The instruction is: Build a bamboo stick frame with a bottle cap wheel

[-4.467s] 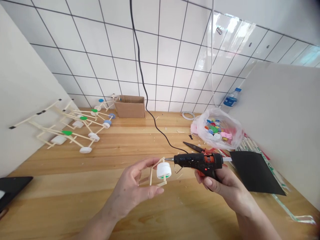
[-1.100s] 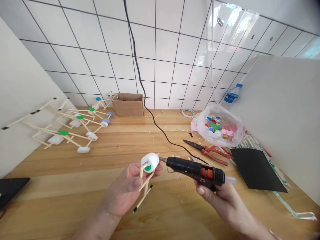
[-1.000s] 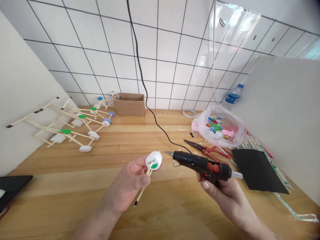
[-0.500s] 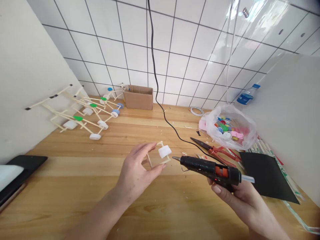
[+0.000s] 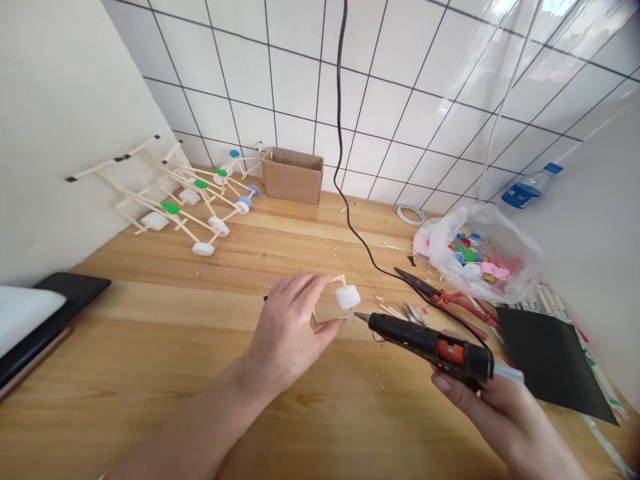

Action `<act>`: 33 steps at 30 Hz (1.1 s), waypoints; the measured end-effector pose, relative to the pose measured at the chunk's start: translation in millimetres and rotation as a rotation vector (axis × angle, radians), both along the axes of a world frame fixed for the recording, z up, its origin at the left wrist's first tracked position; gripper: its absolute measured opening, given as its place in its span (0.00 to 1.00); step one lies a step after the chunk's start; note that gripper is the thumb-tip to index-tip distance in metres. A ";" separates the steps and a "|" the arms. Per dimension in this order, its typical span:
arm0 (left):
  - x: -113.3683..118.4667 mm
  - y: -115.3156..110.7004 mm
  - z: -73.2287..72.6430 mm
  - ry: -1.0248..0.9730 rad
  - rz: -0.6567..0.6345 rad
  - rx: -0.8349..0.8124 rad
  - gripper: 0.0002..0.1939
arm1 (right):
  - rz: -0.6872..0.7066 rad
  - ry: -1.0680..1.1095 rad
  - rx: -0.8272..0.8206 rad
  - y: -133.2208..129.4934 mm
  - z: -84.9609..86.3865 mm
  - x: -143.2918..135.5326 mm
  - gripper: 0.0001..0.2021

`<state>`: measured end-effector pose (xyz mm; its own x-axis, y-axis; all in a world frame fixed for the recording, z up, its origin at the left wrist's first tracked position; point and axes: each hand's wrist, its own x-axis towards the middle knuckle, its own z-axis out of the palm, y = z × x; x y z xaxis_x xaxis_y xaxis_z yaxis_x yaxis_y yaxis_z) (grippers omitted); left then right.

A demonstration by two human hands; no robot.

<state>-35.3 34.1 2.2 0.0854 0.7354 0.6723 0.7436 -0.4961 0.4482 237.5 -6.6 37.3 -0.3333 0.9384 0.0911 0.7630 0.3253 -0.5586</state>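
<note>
My left hand point(image 5: 290, 330) grips a small frame of thin wooden sticks point(image 5: 330, 321) between thumb and fingers. A white bottle cap point(image 5: 347, 297) sits between two of its sticks, at the end facing right. In my right hand point(image 5: 480, 407) is a black hot glue gun point(image 5: 425, 337) with a clear glue stick out of its back. Its nozzle points left and meets, or nearly meets, the stick end just below the cap; contact cannot be made out. Part of the frame is hidden behind my left fingers.
Stick models with cap wheels point(image 5: 203, 249) stand at the back left beside a cardboard box point(image 5: 293, 175). To the right are a plastic bag of bottle caps point(image 5: 520, 257), red-handled pliers point(image 5: 453, 303), a black sheet point(image 5: 555, 360) and a tape roll point(image 5: 411, 214). A black cord point(image 5: 357, 235) crosses the table.
The nozzle has come closer to the stick end below the cap. My left hand has turned the frame slightly. The whole view has shifted, so the surroundings appear farther right.
</note>
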 end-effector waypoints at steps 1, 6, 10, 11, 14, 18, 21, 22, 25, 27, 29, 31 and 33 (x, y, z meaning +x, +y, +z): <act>0.2 -0.2 -0.1 0.005 0.000 0.001 0.22 | -0.015 -0.014 0.022 0.0 -0.5 0.1 0.11; 1.5 -0.8 -0.2 -0.003 -0.004 -0.004 0.22 | 0.011 -0.066 0.065 0.6 -2.3 1.3 0.11; 1.7 -1.2 0.9 -0.002 -0.004 -0.028 0.22 | 0.043 -0.097 0.083 1.6 0.7 -0.3 0.11; 1.7 -1.3 1.2 -0.002 -0.004 -0.032 0.22 | 0.041 -0.107 0.087 1.5 1.0 -0.6 0.12; 1.8 -1.5 1.4 0.000 -0.011 -0.034 0.21 | 0.017 -0.121 0.098 -0.2 -0.9 0.4 0.14; 2.1 -1.4 0.7 -0.005 -0.012 -0.037 0.21 | -0.050 -0.095 0.124 -3.6 -9.1 6.8 0.18; 2.1 -1.1 0.3 -0.007 -0.014 -0.042 0.22 | -0.071 -0.087 0.128 -4.3 -13.9 11.3 0.20; 2.0 -1.0 0.3 -0.008 -0.013 -0.042 0.22 | -0.070 -0.088 0.125 -4.2 -14.3 11.7 0.20; 2.1 -0.7 0.2 -0.010 -0.010 -0.039 0.22 | -0.076 -0.081 0.131 -3.4 -12.0 9.4 0.18; 2.2 -0.6 0.0 -0.008 -0.012 -0.036 0.22 | -0.076 -0.069 0.121 -3.2 -9.1 6.6 0.17; 2.3 -0.5 -0.4 -0.005 -0.016 -0.040 0.22 | -0.087 -0.053 0.101 -3.4 -6.6 4.6 0.16; 2.2 -0.4 -0.5 -0.005 -0.019 -0.042 0.22 | -0.099 -0.046 0.086 -3.9 -5.0 4.1 0.15; 2.0 -0.2 -0.4 -0.005 -0.016 -0.037 0.21 | -0.105 -0.050 0.082 -4.0 -4.2 4.2 0.15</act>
